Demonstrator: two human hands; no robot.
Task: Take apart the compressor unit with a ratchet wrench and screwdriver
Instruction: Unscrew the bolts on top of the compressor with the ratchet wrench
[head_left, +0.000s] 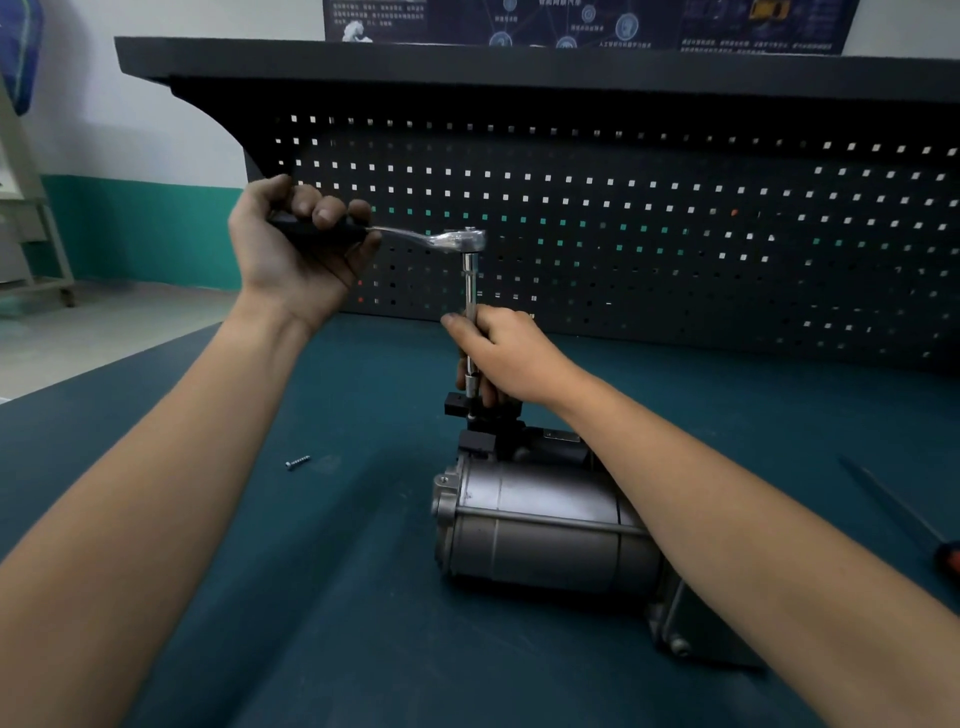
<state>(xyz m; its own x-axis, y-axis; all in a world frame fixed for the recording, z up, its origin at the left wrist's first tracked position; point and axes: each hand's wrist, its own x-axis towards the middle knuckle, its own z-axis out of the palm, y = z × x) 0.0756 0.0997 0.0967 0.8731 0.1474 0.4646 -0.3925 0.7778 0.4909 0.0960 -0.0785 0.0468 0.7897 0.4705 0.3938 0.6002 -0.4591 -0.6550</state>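
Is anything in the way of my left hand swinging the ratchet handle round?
Nothing visible is. The left hand grips the ratchet wrench handle high above the bench; the right hand holds the extension bar lower down, and the loose screw lies flat below.

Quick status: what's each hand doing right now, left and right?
left hand: grips the ratchet wrench by its black handle.
right hand: curled round the extension bar, just above the compressor unit.

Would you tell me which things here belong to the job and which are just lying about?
In the job: ratchet wrench, extension bar, compressor unit, screwdriver, left hand, right hand.
Lying about: loose screw, pegboard, poster.
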